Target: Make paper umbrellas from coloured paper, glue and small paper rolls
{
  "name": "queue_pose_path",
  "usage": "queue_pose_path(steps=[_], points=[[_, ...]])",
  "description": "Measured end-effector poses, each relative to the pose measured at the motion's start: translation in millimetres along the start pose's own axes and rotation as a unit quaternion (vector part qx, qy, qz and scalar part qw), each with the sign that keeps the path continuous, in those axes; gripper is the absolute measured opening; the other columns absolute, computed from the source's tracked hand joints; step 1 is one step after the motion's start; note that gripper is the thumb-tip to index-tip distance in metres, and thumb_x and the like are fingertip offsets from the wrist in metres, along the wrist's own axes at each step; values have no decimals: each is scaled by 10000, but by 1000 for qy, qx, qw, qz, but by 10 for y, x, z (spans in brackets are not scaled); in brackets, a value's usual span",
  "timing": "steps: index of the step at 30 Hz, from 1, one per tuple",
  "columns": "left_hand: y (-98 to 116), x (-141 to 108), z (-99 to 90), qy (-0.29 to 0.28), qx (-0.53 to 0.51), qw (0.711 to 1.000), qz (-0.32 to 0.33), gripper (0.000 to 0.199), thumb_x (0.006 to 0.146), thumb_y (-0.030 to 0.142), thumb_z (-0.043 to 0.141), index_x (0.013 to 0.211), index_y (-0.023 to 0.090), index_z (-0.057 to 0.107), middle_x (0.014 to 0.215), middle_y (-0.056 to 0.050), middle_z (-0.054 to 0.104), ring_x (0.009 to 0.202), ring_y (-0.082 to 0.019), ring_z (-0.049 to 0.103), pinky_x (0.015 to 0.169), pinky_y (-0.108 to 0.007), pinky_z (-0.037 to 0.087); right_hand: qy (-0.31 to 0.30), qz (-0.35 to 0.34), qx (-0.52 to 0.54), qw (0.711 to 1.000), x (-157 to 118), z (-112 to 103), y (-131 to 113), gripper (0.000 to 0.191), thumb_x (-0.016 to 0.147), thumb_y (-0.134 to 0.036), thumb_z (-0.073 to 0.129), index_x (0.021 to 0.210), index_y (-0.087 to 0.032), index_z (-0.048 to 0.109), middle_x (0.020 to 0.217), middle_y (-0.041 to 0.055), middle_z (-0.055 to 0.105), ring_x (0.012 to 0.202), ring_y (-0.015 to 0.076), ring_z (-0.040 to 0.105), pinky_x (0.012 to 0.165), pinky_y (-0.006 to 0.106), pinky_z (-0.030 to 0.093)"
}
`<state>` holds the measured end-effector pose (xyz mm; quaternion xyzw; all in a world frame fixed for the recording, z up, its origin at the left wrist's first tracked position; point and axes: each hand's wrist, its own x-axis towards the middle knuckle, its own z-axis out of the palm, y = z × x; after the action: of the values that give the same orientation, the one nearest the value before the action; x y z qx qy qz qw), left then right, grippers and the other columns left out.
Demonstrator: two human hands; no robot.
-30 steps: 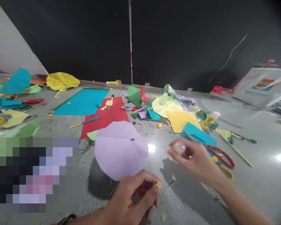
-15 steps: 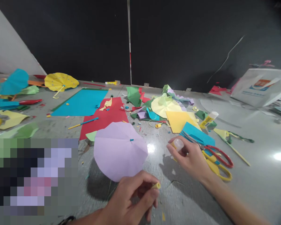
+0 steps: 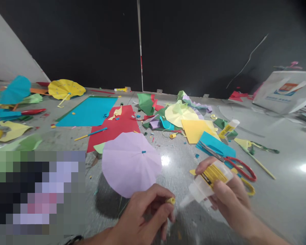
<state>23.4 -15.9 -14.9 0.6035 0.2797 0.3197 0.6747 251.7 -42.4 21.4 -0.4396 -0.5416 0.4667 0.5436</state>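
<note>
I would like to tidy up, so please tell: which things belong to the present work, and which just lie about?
In the work:
squeeze bottle, in right hand
yellow paper roll, in left hand
probably lilac paper disc, beside left hand

Lying about:
red-handled scissors
white-capped glue stick
red sheet

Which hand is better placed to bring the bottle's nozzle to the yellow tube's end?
Right, I'd judge: the right hand holds the translucent bottle, its nozzle angled down beside the tube. The left hand is occupied, pinching the yellow tube with its open end showing.
</note>
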Motion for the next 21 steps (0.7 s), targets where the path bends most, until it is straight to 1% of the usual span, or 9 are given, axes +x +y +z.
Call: queue_pose_path(steps=[3,5,10,16,21], points=[[13,2,6,3,-4,1000,-1,417,997,576,593,1037,161,615,758,-36,676,493,-60,570,501,-161,441,1,-8,-19,1000,-5,50,4,255,1010,-515,587,1067,-271,635,639,-58,445,470,75,299,423,198,262],[17,12,11,9,-3,1000,-1,406,1003,565,590,1020,160,619,759,-36,672,498,-59,571,495,-156,432,-2,-15,-26,1000,4,82,6,234,1018,-500,582,1061,-275,631,636,-67,413,469,71,267,421,193,236],[19,29,17,2,-6,1000,-3,395,1011,552,584,1051,161,627,751,-33,675,478,-58,572,471,-147,419,-8,20,24,999,19,133,13,253,1039,-516,527,1088,-282,608,611,-86,337,463,74,223,421,187,215],[43,25,18,-1,-2,1000,-1,370,1018,525,586,1028,158,628,744,-27,668,475,-48,557,469,-141,411,-14,51,37,998,14,136,7,309,1032,-544,526,1097,-254,611,635,-80,355,487,73,241,445,185,242],[13,29,17,-7,-11,1000,-19,386,1005,545,595,1034,161,625,759,-38,685,457,-47,552,405,-115,368,-9,51,50,997,37,157,-1,261,1030,-530,550,1085,-278,586,610,-98,309,469,67,212,432,173,215]])
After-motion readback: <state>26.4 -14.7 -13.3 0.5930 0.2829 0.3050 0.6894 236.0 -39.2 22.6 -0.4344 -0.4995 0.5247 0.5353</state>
